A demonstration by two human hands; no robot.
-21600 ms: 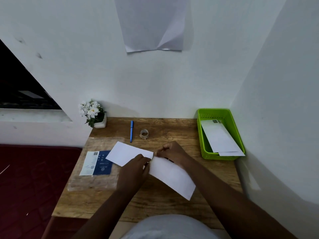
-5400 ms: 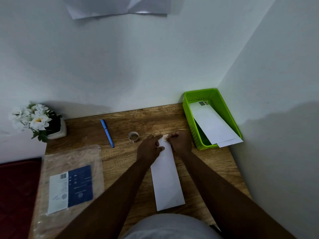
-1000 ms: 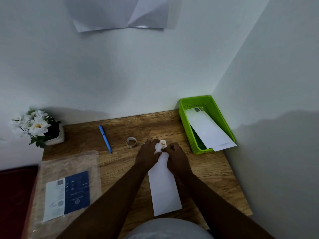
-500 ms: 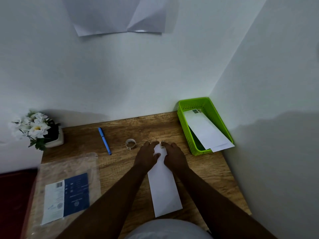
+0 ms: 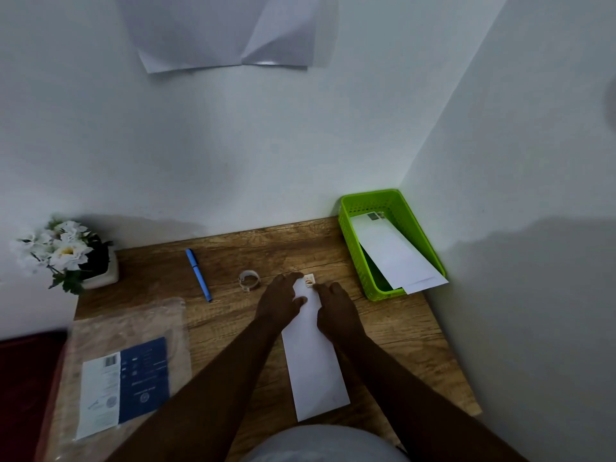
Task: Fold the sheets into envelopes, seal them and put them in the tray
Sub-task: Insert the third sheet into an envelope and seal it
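A: Table (image 5: 383, 331)? 
B: Wood, visible grain, matt. 
A: Tray (image 5: 353, 248)? 
B: Green plastic, perforated walls, slight sheen. 
A: Envelope (image 5: 313, 358)? 
B: Smooth white paper, matt. 
A: Bag (image 5: 133, 321) on the left? 
B: Clear plastic, crinkly, glossy. Pen (image 5: 198, 274): blue plastic.

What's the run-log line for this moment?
step: stamping | left hand: pressing envelope | right hand: fingertip by stamp | green tray: holds envelopes
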